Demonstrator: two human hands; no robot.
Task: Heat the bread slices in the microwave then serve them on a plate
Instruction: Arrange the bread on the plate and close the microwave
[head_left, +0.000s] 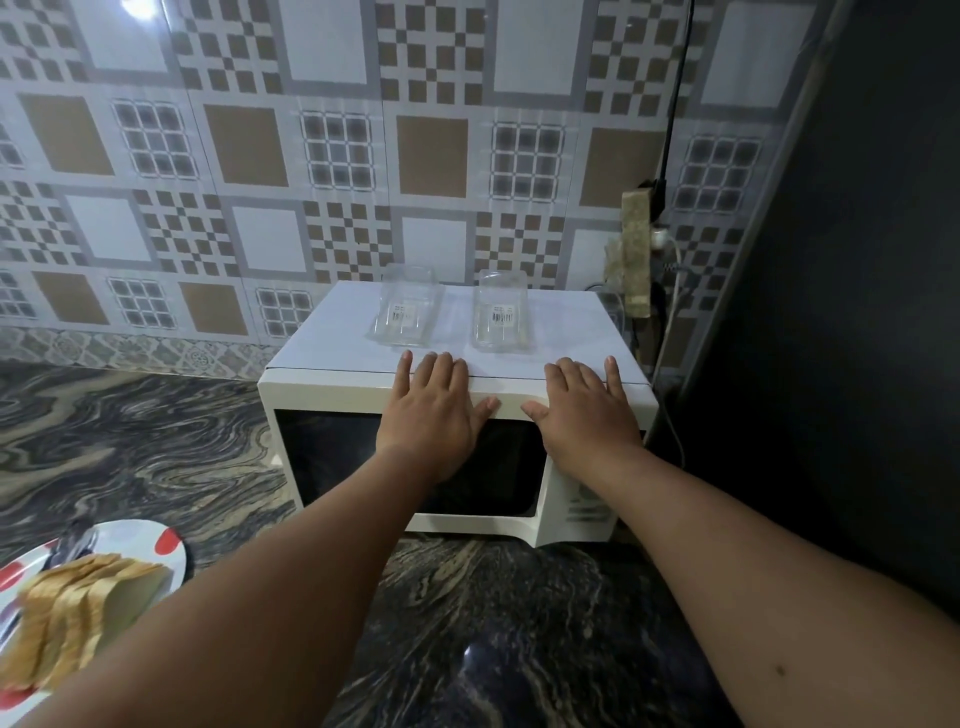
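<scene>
Microwave (457, 457), door partly hidden by flat, empty left hand (434, 405) and right hand (584, 408); bread slices (72, 605) cut off.

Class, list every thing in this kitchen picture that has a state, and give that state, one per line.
microwave: door shut
bread slices: stacked on plate
plate: on counter
left hand: flat on microwave
right hand: flat on microwave
clear containers: empty, on microwave
</scene>
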